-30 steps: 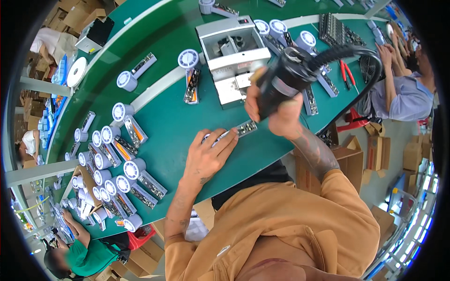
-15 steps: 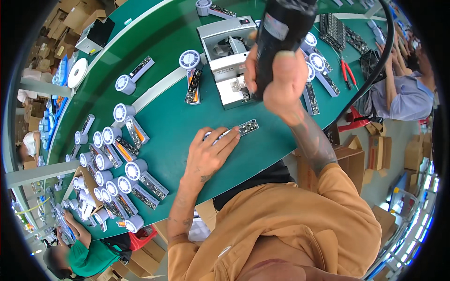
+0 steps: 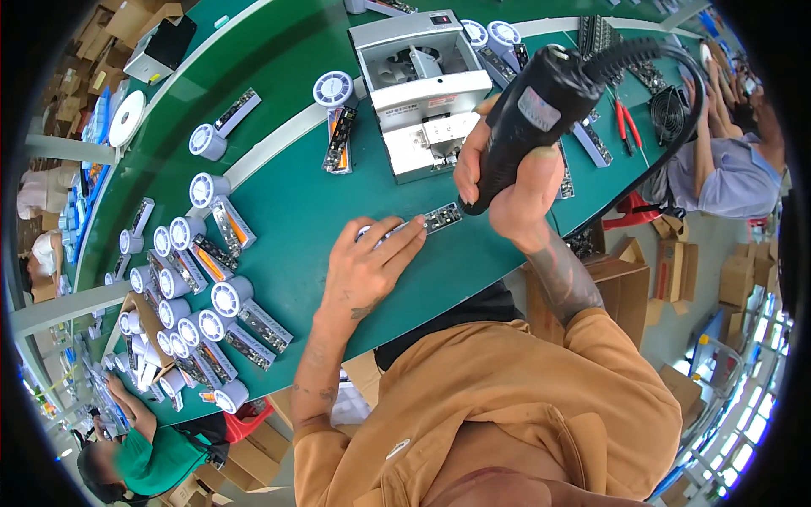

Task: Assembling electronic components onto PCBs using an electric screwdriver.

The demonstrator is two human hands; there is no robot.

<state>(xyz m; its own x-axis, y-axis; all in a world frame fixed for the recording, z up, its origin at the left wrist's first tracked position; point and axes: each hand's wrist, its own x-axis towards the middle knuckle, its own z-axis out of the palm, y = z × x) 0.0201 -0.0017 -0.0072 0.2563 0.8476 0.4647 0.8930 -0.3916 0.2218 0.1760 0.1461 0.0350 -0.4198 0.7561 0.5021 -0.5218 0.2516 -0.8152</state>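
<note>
My left hand [image 3: 365, 266] lies over a white fan-shaped unit on the green table, its fingers curled round it and pressing it down. The unit's handle end, with an exposed circuit board [image 3: 443, 217], sticks out to the right of the fingertips. Most of its round head is hidden under that hand. In my right hand [image 3: 525, 190] is a black corded electric screwdriver [image 3: 528, 114], gripped with the thumb along its near side. Its lower end is pointed down at the tip of the circuit board; whether they touch I cannot tell.
Just beyond stands a grey screw feeder machine [image 3: 422, 106]. Many similar fan units [image 3: 228, 296] crowd the table's left side. Red-handled pliers [image 3: 623, 122] and a black wire fan guard [image 3: 667, 114] lie at the right. The screwdriver's cable [image 3: 676, 144] loops down there. Co-workers sit at both sides.
My right hand has brought the screwdriver down and nearer, from beside the screw feeder to the end of the circuit board. My left hand keeps its hold on the fan unit.
</note>
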